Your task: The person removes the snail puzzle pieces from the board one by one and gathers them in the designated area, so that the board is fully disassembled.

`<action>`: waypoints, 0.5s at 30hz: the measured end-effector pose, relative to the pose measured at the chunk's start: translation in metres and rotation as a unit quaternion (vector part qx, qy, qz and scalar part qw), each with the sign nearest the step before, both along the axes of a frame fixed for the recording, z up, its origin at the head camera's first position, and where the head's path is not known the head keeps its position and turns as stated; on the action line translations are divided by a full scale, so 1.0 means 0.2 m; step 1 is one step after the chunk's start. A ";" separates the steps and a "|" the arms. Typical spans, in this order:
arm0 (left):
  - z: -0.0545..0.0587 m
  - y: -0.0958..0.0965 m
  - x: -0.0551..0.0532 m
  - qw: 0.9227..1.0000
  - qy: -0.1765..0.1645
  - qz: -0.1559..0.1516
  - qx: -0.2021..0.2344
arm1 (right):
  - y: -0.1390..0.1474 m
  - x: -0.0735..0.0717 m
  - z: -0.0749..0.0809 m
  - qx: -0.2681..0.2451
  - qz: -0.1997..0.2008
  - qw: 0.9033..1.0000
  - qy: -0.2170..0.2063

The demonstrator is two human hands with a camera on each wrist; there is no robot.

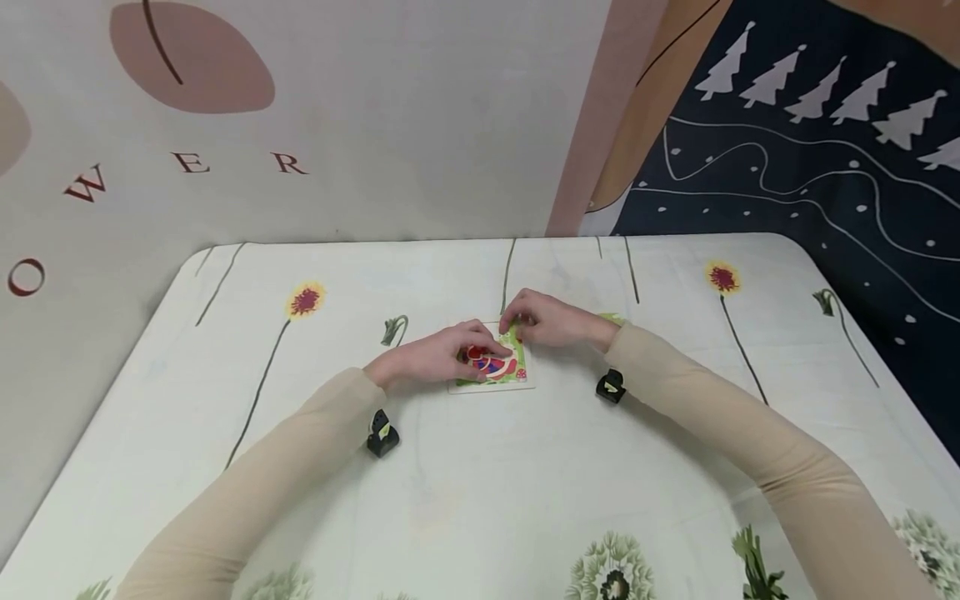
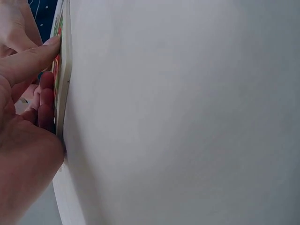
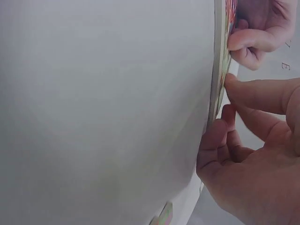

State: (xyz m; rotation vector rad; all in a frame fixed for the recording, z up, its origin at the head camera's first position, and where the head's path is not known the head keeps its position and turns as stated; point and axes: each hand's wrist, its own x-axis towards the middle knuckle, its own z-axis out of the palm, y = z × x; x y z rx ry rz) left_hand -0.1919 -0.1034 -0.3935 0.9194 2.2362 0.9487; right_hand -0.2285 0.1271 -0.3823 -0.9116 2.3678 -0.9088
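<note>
White, flower-printed worktop (image 1: 450, 500): at its middle lies a pale, flat, square board (image 1: 510, 387) with a brightly coloured picture. Left hand (image 1: 448, 351): grip spread, fingers resting on the picture. Right hand (image 1: 555, 322): fingertips at the board's far right corner; whether its grip pinches anything, I cannot tell. Small, flat green piece (image 1: 613, 317): just beyond the right wrist.

The left hand (image 1: 450, 350) covers the left part of the picture board (image 1: 507, 372), and the right hand (image 1: 551, 319) hides its far right corner; whether the right fingertips pinch anything cannot be told. A small green piece (image 1: 613, 317) lies mostly hidden behind the right sleeve (image 1: 697, 375) and wrist. Both wrist views catch the board nearly edge-on, so its print cannot be read there. The right wrist view cuts off small green-topped pieces (image 3: 165, 215). In the head view, the near edge crops both sleeves, the right edge the last white tree (image 1: 947, 156)
</note>
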 end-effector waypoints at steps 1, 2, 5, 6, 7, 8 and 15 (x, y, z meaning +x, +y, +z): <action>0.00 0.00 0.00 1.000 -0.002 0.000 0.000 | 0.00 0.00 0.00 0.002 0.000 1.000 -0.001; 0.00 0.00 0.00 1.000 -0.003 0.000 0.000 | -0.01 0.00 0.00 0.004 -0.001 1.000 -0.004; 0.00 0.00 0.00 1.000 -0.006 0.001 -0.001 | -0.01 0.00 0.00 0.007 -0.002 1.000 -0.008; 0.00 0.00 0.00 1.000 -0.007 0.002 -0.002 | -0.01 0.00 0.00 0.007 -0.001 1.000 -0.010; 0.00 0.00 0.00 1.000 -0.008 0.002 -0.003 | -0.01 0.00 0.00 0.008 -0.001 1.000 -0.011; 0.00 0.00 0.00 1.000 -0.008 0.002 -0.004 | -0.01 0.00 0.00 0.009 0.000 1.000 -0.012; 0.00 0.00 0.00 1.000 -0.008 0.004 -0.007 | -0.01 0.02 0.02 0.017 0.000 1.000 -0.006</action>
